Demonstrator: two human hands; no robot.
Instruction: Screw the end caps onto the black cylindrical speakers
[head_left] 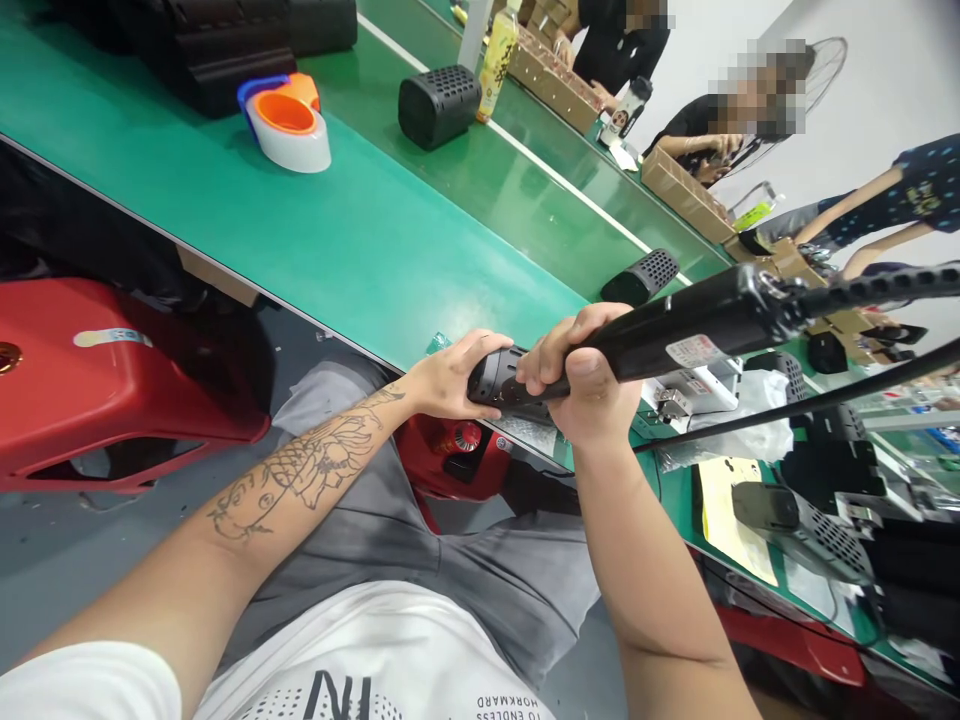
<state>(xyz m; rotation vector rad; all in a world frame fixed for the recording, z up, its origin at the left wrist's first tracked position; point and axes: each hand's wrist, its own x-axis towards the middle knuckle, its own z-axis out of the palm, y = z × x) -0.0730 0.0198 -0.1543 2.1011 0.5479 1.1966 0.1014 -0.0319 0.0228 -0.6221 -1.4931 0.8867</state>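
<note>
My right hand (596, 390) is wrapped round a black electric screwdriver (675, 325) with a white label, its cable end up to the right. The tool slants down to the left. At its lower end is a black plastic housing (491, 378), with my left hand (450, 378) closed round its left end at the near edge of the bench. The screwdriver's tip is hidden, so I cannot tell whether it touches a screw. A similar black perforated housing (641, 277) lies just beyond the right hand.
The green bench (360, 220) bears a tape dispenser (289, 125), another perforated housing (439, 105) and a yellow-labelled bottle (499, 60). Right of me are plastic wrap (757, 410), yellow paper (731, 510) and a grey perforated housing (802, 530). Several people work across the bench. A red stool (127, 380) stands left.
</note>
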